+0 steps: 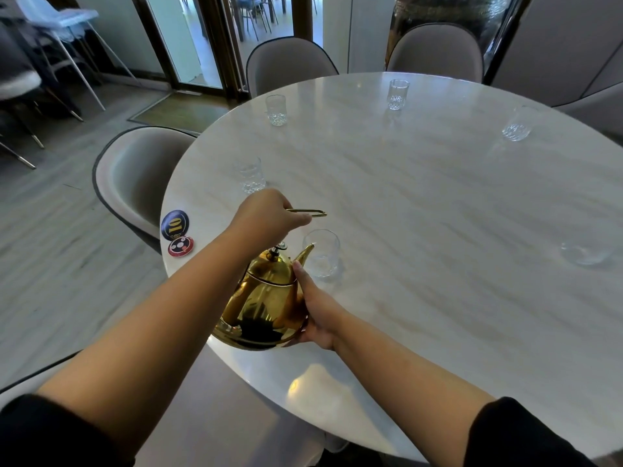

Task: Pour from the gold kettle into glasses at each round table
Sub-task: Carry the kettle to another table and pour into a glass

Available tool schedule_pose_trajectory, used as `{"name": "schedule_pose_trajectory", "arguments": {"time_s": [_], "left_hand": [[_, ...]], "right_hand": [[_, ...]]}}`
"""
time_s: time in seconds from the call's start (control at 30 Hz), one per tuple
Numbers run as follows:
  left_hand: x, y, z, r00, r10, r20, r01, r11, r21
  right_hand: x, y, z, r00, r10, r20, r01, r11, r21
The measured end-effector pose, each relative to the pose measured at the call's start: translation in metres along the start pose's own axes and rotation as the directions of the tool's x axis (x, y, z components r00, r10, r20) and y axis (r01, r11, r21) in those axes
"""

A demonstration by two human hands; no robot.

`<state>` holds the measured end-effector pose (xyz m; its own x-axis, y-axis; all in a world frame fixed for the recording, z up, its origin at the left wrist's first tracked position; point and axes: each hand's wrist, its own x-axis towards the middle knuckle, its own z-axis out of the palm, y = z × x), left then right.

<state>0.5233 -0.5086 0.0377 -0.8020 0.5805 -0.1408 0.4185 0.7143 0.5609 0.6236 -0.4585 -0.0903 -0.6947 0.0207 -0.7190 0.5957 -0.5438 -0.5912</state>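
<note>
**Gold kettle [266,298] tipped toward the nearest glass [323,256]**

Your left hand [269,214] was closed round the thin bail handle [313,213], lifting from above; your right hand [320,315] lay against the kettle's side, thumb straight along the shoulder. Its fingers were hidden under the belly, so how far they curled could not be told. The kettle sat at the near edge of the round marble table [438,203], leaning forward, its spout [306,252] at the rim of the nearest glass. Whether anything was flowing could not be made out. Five cut-glass tumblers [397,94] stood well apart around the rim, one before each grey chair [290,62]; a number disc [174,224] marked 10 and a red disc [181,246] lay by the left edge.

The kettle looked rigid, polished and likely slippery, and heavy if full. The narrow handle would probably let it swing, so the supporting palm low on the body seemed the right second hold for controlling the tilt. The glasses looked light and breakable, and a knock from the spout could topple one.
</note>
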Motion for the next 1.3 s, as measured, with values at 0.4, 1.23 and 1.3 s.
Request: {"name": "schedule_pose_trajectory", "arguments": {"time_s": [0.4,1.23,1.3], "left_hand": [[0.006,0.009,-0.003,1.0,-0.012,0.023,0.01,0.995,0.098],[0.017,0.011,-0.002,1.0,-0.007,0.01,0.006,0.993,0.114],[0.017,0.012,-0.002,1.0,-0.011,0.007,0.01,0.993,0.117]], "right_hand": [[-0.005,-0.003,0.003,1.0,0.0,0.022,0.0,1.0,0.004],[-0.008,-0.006,0.004,0.999,-0.002,0.033,0.0,0.999,0.045],[-0.008,-0.007,0.004,0.999,-0.004,0.035,0.002,0.999,0.045]]}}
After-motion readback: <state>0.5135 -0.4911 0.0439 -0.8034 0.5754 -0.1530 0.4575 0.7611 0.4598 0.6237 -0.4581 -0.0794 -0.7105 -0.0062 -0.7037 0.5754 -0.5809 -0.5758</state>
